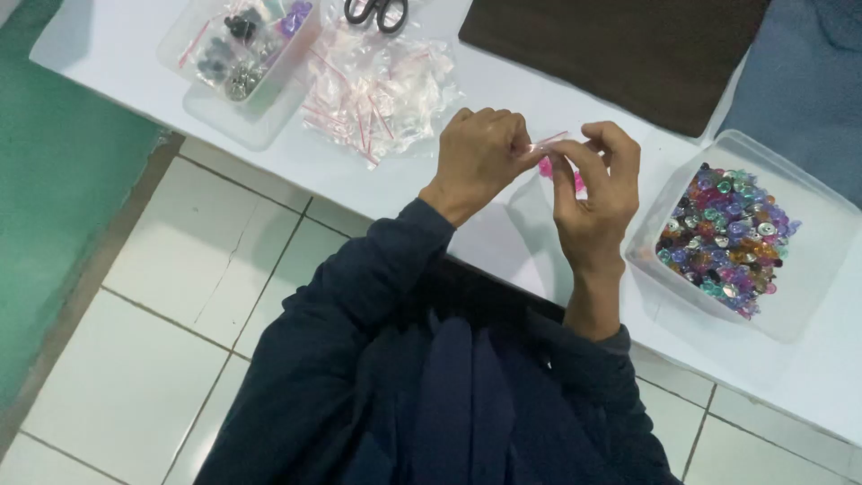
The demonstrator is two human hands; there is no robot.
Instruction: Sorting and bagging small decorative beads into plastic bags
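Observation:
Both my hands are raised over the white table [503, 242] and pinch one small clear zip bag [549, 144] between them. My left hand [480, 157] grips the bag's left end with curled fingers. My right hand [597, 193] holds its right end between thumb and fingers. A few pink beads [545, 167] show inside the bag, just below the strip.
A clear tub [808, 269] of several mixed coloured beads stands at the right. A pile of empty small zip bags [377, 90] lies behind my hands, with black-handled scissors [377, 11] and another clear tub [238, 45] of filled bags beyond. A dark brown mat [620, 49] lies at the back.

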